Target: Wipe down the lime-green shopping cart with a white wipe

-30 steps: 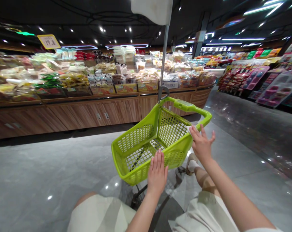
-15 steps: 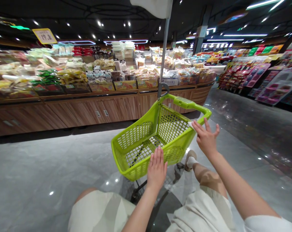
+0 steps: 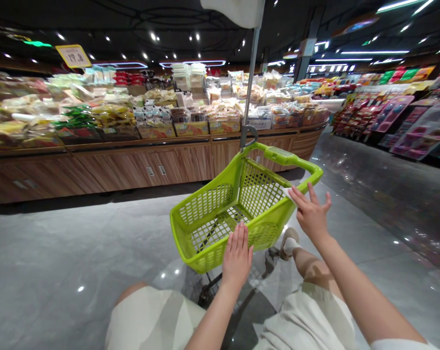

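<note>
Grey floor (image 3: pixel 77 243), counter (image 3: pixel 132 170) behind green cart (image 3: pixel 261 222)

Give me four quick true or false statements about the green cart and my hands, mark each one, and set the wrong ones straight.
1. Your right hand has a white piece under its fingertips, at the green cart. True.
2. Your left hand is clenched in a fist. False: its fingers are extended together at the cart's near side.
3. A grey pole rises at the cart's far side. True.
4. The wooden counter stands between you and the cart. False: it stands beyond the cart.
</note>
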Demonstrator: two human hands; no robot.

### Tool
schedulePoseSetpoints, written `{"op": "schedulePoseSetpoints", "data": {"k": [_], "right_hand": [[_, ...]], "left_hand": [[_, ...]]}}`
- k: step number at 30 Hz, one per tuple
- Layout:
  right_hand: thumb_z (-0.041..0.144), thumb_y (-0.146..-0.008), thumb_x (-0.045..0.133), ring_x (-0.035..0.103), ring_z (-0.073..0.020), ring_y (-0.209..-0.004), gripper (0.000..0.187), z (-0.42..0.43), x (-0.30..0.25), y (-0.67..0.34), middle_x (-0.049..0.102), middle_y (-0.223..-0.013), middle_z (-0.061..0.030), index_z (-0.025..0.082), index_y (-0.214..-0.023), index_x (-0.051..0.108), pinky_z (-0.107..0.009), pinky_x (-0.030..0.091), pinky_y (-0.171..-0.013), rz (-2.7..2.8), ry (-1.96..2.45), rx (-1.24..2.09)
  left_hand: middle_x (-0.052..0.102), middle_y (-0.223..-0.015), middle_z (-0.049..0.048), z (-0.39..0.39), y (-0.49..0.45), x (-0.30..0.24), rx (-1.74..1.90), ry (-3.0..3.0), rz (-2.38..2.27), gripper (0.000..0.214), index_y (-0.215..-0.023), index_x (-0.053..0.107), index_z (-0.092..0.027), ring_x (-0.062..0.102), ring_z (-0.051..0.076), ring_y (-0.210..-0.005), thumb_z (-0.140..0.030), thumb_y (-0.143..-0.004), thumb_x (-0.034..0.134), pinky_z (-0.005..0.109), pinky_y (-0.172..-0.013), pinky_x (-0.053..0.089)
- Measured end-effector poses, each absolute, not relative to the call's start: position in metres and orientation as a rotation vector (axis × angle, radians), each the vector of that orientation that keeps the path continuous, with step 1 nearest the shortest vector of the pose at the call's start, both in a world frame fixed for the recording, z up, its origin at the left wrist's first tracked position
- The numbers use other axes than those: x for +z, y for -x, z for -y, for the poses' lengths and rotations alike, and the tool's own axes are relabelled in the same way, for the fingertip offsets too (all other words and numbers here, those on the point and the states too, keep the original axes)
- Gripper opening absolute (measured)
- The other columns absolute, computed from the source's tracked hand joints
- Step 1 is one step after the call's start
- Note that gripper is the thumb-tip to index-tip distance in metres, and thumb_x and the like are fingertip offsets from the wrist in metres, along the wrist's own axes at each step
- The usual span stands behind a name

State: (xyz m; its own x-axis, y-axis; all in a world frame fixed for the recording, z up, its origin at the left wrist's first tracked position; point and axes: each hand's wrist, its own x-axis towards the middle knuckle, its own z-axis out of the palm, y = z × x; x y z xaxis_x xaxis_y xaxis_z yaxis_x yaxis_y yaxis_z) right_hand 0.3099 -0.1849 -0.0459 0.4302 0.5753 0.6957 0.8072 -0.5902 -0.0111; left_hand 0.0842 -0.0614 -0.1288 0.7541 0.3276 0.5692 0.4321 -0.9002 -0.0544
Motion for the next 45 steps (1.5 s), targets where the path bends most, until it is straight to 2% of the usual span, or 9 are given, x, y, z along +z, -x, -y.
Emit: {"op": "schedulePoseSetpoints", "data": {"k": [4, 8, 11, 16, 23, 26, 31, 39, 45], "right_hand": [[0.003, -0.073, 0.042, 0.027, -0.0279, -0.145, 0.072, 0.159, -0.067, -0.257, 0.052, -0.144, -0.006, 0.024, -0.142, 0.045, -0.063, 0.004, -0.112, 1.173, 2.346, -0.846], [0.002, -0.074, 0.041, 0.027, -0.0206, -0.145, 0.076, 0.144, -0.089, -0.202, 0.049, -0.147, -0.0055, 0.025, -0.146, 0.039, -0.054, 0.003, -0.117, 1.615, 2.209, -0.727], [0.002, -0.074, 0.042, 0.026, -0.0226, -0.146, 0.075, 0.164, -0.074, -0.24, 0.051, -0.145, -0.0035, 0.03, -0.144, 0.041, -0.057, 0.003, -0.115, 1.581, 2.256, -0.767], [0.005, -0.076, 0.044, 0.027, -0.0289, -0.145, 0.07, 0.182, -0.049, -0.304, 0.053, -0.143, -0.0068, 0.027, -0.143, 0.043, -0.065, 0.005, -0.111, 1.151, 2.355, -0.938], [0.003, -0.079, 0.038, 0.033, -0.0175, -0.143, 0.067, 0.143, -0.093, -0.204, 0.047, -0.148, -0.0083, 0.017, -0.144, 0.041, -0.045, 0.006, -0.119, 1.651, 2.148, -0.73], [0.001, -0.078, 0.039, 0.035, -0.019, -0.142, 0.068, 0.161, -0.08, -0.235, 0.05, -0.146, -0.0079, 0.021, -0.143, 0.042, -0.051, 0.0, -0.117, 1.655, 2.172, -0.779], [0.003, -0.077, 0.042, 0.036, -0.0278, -0.141, 0.067, 0.187, -0.048, -0.309, 0.054, -0.142, -0.0115, 0.022, -0.141, 0.045, -0.063, -0.003, -0.112, 1.163, 2.336, -0.972], [0.003, -0.082, 0.037, 0.035, -0.0186, -0.142, 0.064, 0.147, -0.089, -0.21, 0.052, -0.144, -0.0087, 0.021, -0.143, 0.042, -0.051, -0.004, -0.118, 1.696, 2.131, -0.786], [0.002, -0.08, 0.039, 0.033, -0.0249, -0.143, 0.066, 0.189, -0.051, -0.311, 0.056, -0.14, -0.0069, 0.026, -0.142, 0.045, -0.06, -0.004, -0.114, 1.364, 2.297, -1.021]], "left_hand": [[0.023, -0.16, 0.012, 0.067, -0.089, -0.129, -0.846, 2.79, 0.665, 0.076, -0.153, 0.002, -0.007, 0.024, 0.024, -0.147, -0.04, -0.096, 0.041, 0.041, -0.118, 0.03], [0.026, -0.159, 0.0121, 0.064, -0.087, -0.13, -0.835, 2.786, 0.64, 0.076, -0.153, 0.002, -0.007, 0.026, 0.025, -0.146, -0.037, -0.096, 0.043, 0.041, -0.118, 0.029], [0.025, -0.16, 0.0117, 0.061, -0.084, -0.129, -0.826, 2.789, 0.627, 0.074, -0.153, 0.003, -0.008, 0.026, 0.024, -0.146, -0.038, -0.097, 0.041, 0.04, -0.118, 0.029], [0.022, -0.161, 0.0119, 0.067, -0.089, -0.127, -0.817, 2.825, 0.663, 0.07, -0.154, 0.009, -0.01, 0.023, 0.023, -0.147, -0.038, -0.097, 0.039, 0.04, -0.119, 0.027], [0.023, -0.16, 0.0137, 0.069, -0.09, -0.128, -0.814, 2.853, 0.658, 0.075, -0.153, 0.003, -0.008, 0.023, 0.025, -0.148, -0.036, -0.096, 0.042, 0.043, -0.12, 0.026], [0.023, -0.16, 0.0135, 0.064, -0.086, -0.127, -0.811, 2.848, 0.627, 0.075, -0.153, 0.001, -0.008, 0.023, 0.023, -0.148, -0.039, -0.097, 0.04, 0.041, -0.119, 0.027], [0.021, -0.16, 0.0128, 0.07, -0.09, -0.127, -0.831, 2.851, 0.663, 0.073, -0.153, 0.002, -0.008, 0.023, 0.024, -0.147, -0.04, -0.098, 0.037, 0.042, -0.119, 0.027], [0.024, -0.16, 0.0123, 0.068, -0.09, -0.127, -0.821, 2.854, 0.651, 0.072, -0.154, 0.005, -0.009, 0.025, 0.024, -0.147, -0.038, -0.097, 0.039, 0.042, -0.119, 0.027], [0.034, -0.156, 0.0125, 0.056, -0.084, -0.128, -0.879, 2.846, 0.621, 0.073, -0.154, 0.005, -0.011, 0.031, 0.023, -0.144, -0.045, -0.098, 0.036, 0.04, -0.117, 0.029]]}}
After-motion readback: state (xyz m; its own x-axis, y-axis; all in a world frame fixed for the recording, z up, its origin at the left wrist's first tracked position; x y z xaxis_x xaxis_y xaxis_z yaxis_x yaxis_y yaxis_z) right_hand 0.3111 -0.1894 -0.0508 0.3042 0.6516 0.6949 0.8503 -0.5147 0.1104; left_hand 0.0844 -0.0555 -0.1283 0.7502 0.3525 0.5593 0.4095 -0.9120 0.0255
